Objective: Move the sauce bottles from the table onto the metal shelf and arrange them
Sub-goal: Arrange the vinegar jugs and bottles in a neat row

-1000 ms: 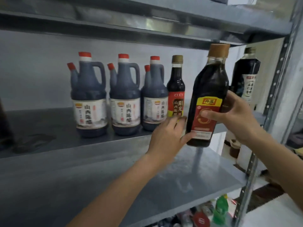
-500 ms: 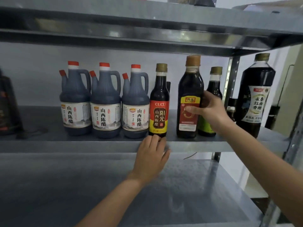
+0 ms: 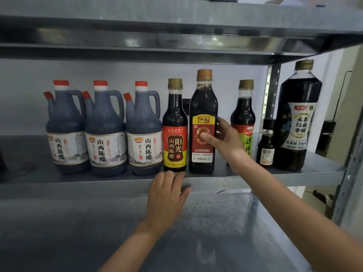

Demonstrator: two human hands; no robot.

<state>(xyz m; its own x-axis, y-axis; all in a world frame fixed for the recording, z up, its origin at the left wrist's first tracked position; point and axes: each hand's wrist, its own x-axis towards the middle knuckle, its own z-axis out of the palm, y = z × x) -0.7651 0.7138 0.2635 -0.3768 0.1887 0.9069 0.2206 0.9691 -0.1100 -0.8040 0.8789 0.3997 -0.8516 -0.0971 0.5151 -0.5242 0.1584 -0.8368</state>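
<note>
Since 1 s ago the red-label bottle (image 3: pixel 203 107) went from mid-air onto the shelf (image 3: pixel 284 179). It stands upright betw. the CUCU bottle (image 3: pixel 174 114) and the green-label bottle (image 3: pixel 243 108), just beside the CUCU one. I see the right hand (image 3: pixel 222 142) gripping it, thumb on the front label, fingers curled round its right side. The left hand (image 3: pixel 167 197) came down to the shelf's front edge under the CUCU bottle, fingers straight, holding nothing. Three jugs (image 3: pixel 106 122) w/ red caps stand at left.
</note>
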